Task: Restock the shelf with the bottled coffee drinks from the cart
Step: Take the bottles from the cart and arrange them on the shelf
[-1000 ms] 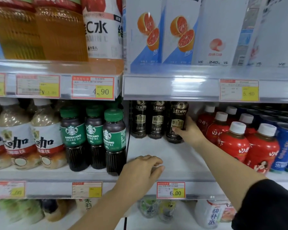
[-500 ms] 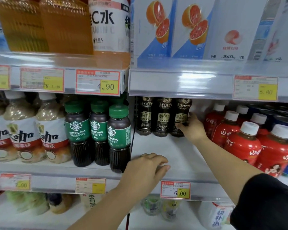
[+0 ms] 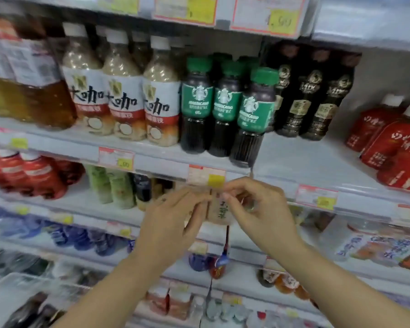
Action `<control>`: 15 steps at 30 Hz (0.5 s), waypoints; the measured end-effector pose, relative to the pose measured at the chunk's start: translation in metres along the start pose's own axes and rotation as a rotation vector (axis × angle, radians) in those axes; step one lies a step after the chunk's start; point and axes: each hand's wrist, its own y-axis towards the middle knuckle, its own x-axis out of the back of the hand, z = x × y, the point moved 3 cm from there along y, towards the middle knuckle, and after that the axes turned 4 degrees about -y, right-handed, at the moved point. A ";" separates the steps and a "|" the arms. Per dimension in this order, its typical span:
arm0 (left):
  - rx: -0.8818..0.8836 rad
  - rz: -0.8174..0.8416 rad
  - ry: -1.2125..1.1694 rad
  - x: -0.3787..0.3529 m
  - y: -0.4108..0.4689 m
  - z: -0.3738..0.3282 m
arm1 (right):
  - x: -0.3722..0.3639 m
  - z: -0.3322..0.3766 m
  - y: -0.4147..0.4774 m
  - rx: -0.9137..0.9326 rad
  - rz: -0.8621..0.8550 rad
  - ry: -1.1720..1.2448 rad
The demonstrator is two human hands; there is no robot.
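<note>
Store shelving, drinks in rows: dark coffee bottles upper right of centre, bare shelf before them; left hand, right hand mid-frame, fingertips meeting, contents unclear; best restocked front-filled, labels outward.

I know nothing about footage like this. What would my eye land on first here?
Two bare hands, the left hand and the right hand, lie close together in the middle, before the pale shelf edge; whether they hold anything is too blurred to tell. Just above stand three dark coffee bottles with green caps and green labels, with slim black bottles set back to their right.
</note>
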 end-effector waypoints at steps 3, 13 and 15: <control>0.229 0.044 0.021 0.042 -0.064 0.057 | -0.084 0.021 -0.007 -0.043 0.184 0.048; 0.919 0.129 0.228 0.186 -0.307 0.218 | -0.407 0.082 -0.071 -0.241 0.801 0.027; 1.061 0.169 0.215 0.199 -0.358 0.247 | -0.466 0.084 -0.095 -0.301 0.919 0.005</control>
